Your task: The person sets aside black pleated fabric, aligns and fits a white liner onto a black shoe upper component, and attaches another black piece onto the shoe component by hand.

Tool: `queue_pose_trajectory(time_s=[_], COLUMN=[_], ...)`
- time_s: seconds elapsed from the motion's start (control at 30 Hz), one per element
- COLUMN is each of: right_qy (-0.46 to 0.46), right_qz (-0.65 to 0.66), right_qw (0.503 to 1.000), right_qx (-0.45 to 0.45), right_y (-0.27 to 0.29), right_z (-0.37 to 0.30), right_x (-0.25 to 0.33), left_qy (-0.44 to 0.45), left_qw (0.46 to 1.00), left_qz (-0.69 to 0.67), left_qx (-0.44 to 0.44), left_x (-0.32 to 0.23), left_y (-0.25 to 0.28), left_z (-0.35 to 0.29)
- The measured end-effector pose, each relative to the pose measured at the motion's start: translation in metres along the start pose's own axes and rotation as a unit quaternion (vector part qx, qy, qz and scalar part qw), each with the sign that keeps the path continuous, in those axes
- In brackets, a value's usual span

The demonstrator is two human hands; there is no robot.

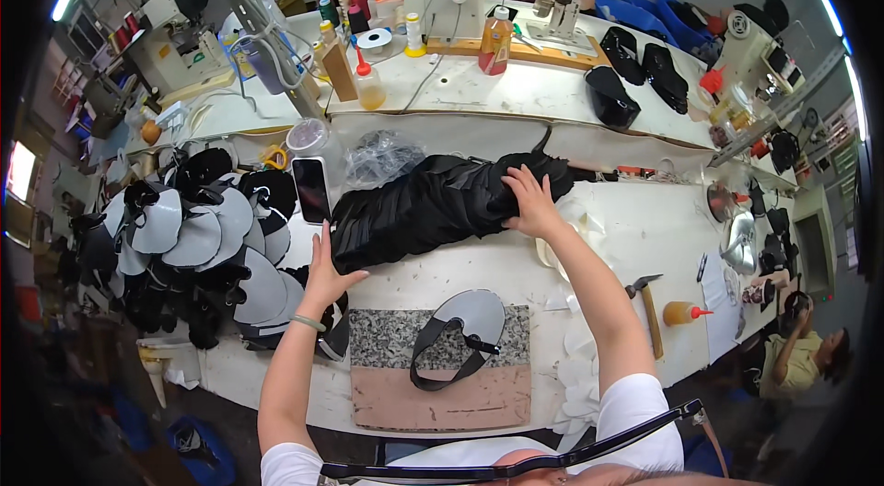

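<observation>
A long stack of black cut pieces [433,201] lies across the white table. My left hand [324,272] presses flat against its near left end, fingers apart. At the far right end, my right hand [529,201] rests on top of the stack with fingers spread over it. In front of me a grey and black shoe upper [460,334] lies on a speckled stone slab [387,339].
A heap of grey and black shoe uppers [203,247] fills the table's left side. A phone [311,190] lies beside the stack. A hammer [647,302] and an orange glue bottle [686,312] lie at right. Sewing machines, bottles and black parts stand behind. Another person [803,359] sits at lower right.
</observation>
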State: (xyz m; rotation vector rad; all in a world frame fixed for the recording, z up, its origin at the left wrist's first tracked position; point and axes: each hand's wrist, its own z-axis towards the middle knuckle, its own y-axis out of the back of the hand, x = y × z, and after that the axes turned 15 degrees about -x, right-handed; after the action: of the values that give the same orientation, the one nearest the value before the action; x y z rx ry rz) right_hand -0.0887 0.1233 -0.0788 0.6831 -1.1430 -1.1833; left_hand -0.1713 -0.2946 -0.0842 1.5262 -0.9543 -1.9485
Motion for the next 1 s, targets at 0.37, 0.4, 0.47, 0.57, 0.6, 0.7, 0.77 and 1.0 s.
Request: queue_pose_trajectory(time_s=[0.37, 0.4, 0.47, 0.57, 0.6, 0.7, 0.77, 1.0], right_qy=[-0.13, -0.085, -0.206, -0.292, -0.306, -0.317, -0.319, -0.338], right_qz=[0.422, 0.481, 0.376, 0.285, 0.268, 0.244, 0.236, 0.207], right_qw=[0.758, 0.781, 0.782, 0.78, 0.783, 0.797, 0.801, 0.827], right_qx=[0.48, 0.388, 0.452, 0.474, 0.471, 0.454, 0.448, 0.398], right_y=[0.083, 0.058, 0.051, 0.045, 0.042, 0.032, 0.025, -0.024], right_z=[-0.345, -0.42, -0.405, -0.375, -0.37, -0.362, -0.364, -0.376], right_x=[0.146, 0.144, 0.156, 0.157, 0.154, 0.151, 0.151, 0.157], left_qy=[0.183, 0.12, 0.058, -0.045, -0.095, 0.004, 0.024, 0.069], left_qw=[0.703, 0.727, 0.783, 0.859, 0.873, 0.844, 0.839, 0.831], left_qz=[-0.368, -0.293, -0.132, 0.009, 0.038, 0.152, 0.147, 0.148], left_qx=[0.581, 0.61, 0.606, 0.511, 0.477, 0.514, 0.524, 0.532], left_x=[-0.073, -0.061, -0.004, 0.088, 0.094, 0.069, 0.085, 0.117], left_y=[0.077, 0.06, 0.028, -0.003, -0.005, 0.007, 0.01, 0.012], left_z=[-0.224, -0.256, -0.341, -0.451, -0.454, -0.431, -0.447, -0.415])
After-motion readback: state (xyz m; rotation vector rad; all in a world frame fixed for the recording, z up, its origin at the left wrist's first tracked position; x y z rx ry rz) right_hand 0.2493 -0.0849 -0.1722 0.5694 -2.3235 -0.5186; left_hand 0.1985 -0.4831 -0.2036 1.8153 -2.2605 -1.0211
